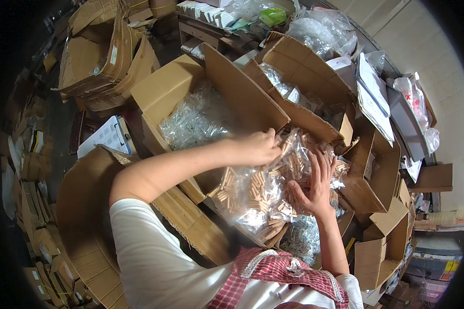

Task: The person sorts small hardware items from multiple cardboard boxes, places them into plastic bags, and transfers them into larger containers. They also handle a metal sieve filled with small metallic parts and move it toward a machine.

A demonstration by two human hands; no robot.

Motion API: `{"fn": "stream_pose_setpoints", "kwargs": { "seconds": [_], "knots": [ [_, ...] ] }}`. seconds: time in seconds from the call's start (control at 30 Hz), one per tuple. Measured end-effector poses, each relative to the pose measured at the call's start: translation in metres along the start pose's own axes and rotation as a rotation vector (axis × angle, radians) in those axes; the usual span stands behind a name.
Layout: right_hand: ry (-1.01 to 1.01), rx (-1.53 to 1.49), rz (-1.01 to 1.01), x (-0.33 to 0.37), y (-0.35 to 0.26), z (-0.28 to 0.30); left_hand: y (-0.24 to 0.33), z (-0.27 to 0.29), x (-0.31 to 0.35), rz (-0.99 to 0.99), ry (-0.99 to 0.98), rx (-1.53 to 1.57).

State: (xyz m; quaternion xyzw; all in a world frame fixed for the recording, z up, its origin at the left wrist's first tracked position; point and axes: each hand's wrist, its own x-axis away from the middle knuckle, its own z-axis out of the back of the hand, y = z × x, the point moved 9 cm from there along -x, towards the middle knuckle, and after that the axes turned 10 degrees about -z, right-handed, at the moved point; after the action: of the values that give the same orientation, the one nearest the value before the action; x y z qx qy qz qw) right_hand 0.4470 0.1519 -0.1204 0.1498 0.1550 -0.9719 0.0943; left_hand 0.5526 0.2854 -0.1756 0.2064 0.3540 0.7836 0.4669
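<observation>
Clear plastic bags of wooden dowels lie heaped in the middle, over a cardboard box. My left hand reaches across from the left, its fingers closed at the heap's far edge on a bag of wooden dowels; the fingertips are partly hidden. Spread over the right side of the heap, my right hand rests with fingers and thumb apart. Just beyond my left forearm stands an open cardboard box with clear bags of small metal parts in it. More bagged metal parts lie below my right wrist.
Another open box with bagged parts stands at the far right, and a smaller box nearer. A large box is at my left. Clipboards with papers lie left and right. Stacked cartons fill the far left.
</observation>
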Motion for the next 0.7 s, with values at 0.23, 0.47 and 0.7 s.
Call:
{"fn": "stream_pose_setpoints", "kwargs": {
  "seconds": [0.23,0.47,0.7],
  "knots": [
    [0.021,0.003,0.049,-0.012,-0.022,0.010,0.002,-0.032,0.003,-0.055,0.225,-0.142],
    [-0.095,0.052,0.159,-0.020,-0.038,-0.010,-0.013,-0.067,-0.004,-0.174,0.097,-0.362],
    [-0.166,0.158,0.351,-0.022,-0.054,-0.029,0.004,-0.052,0.009,-0.046,0.068,-0.462]
  ]
}}
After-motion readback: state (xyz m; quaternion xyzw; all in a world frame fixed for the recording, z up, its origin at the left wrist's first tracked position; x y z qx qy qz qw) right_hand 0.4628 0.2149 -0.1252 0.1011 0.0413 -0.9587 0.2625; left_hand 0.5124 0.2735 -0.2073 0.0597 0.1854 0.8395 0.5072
